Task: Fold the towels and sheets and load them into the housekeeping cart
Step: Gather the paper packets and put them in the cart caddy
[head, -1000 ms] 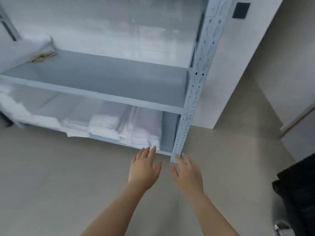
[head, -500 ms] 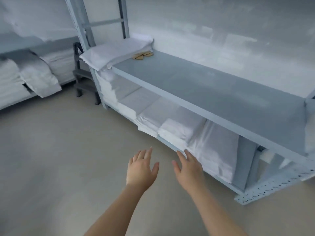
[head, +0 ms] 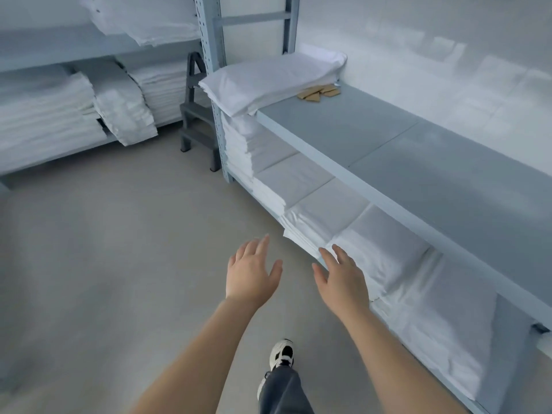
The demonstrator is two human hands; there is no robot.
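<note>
Head view: a storeroom with a bare grey floor point(head: 113, 249) and pale walls. A grey metal rack point(head: 418, 162) runs along the right wall; its upper shelf board is mostly bare, with a pillow point(head: 268, 80) at the far end, overhanging the front edge, and a few tan flat pieces point(head: 318, 92) just beside it. On the rack's bottom shelf, folded white sheets point(head: 373, 249) lie in a row of stacks, the farthest stack the tallest, reaching up to the upper shelf. A second rack point(head: 89, 52) stands along the far-left wall, with stacks of folded white linen point(head: 59, 115) on its lower shelf, one pile point(head: 122, 106) leaning out over the edge. More white cloth point(head: 143, 22) hangs over its upper shelf. A small grey step stool point(head: 198, 115) stands in the corner between the two racks.

Both bare arms reach forward. The left hand point(head: 251, 273) is open, palm down, fingers spread, over the floor and holding nothing. The right hand point(head: 343, 279) is likewise open and empty, fingers just in front of the sheets; whether they touch cannot be told.

The rack's near end runs out of view at right. One shoe point(head: 282, 352) and a jeans leg point(head: 283, 392) show at the bottom. What the tan pieces are is hard to make out. The rim of the view is blurred.
</note>
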